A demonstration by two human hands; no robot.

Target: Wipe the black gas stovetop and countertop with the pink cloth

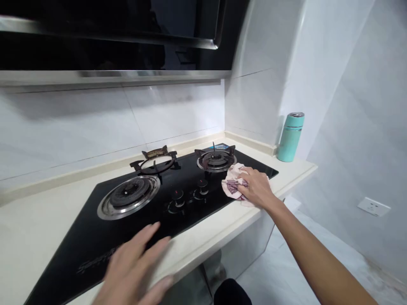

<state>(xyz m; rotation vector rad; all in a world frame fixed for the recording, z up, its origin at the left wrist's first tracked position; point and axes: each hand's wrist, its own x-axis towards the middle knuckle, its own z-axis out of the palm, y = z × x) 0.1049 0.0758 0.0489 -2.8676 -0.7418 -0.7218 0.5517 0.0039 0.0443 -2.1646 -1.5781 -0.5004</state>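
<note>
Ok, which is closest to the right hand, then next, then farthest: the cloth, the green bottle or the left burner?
1. Cloth, under the right hand.
2. Green bottle, back right corner.
3. Left burner, far to the left.

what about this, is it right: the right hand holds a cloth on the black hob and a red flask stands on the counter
Not quite: the head view shows the flask is teal, not red. The right hand does hold the cloth on the black hob, and the flask stands on the counter.
</note>
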